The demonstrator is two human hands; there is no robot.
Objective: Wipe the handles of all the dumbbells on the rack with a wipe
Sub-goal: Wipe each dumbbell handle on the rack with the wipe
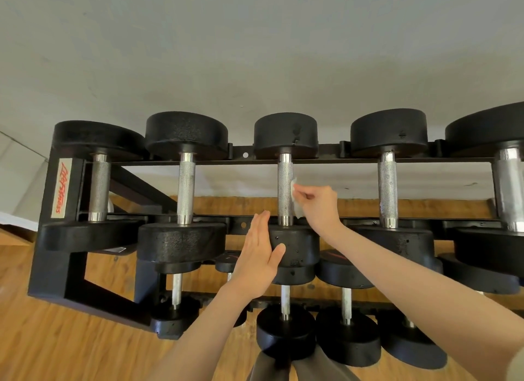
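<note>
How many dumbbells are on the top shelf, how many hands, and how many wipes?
Top-shelf dumbbells: 5
Hands: 2, left hand, right hand
Wipe: 1
Total: 8

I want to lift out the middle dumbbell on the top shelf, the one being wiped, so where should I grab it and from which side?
Grip the middle dumbbell by its knurled steel handle, coming from above and in front. The handle is bare between the two rack rails, the heads are too broad to close fingers round, and the knurling should help grip. The right hand and wipe are beside the handle now.
</note>
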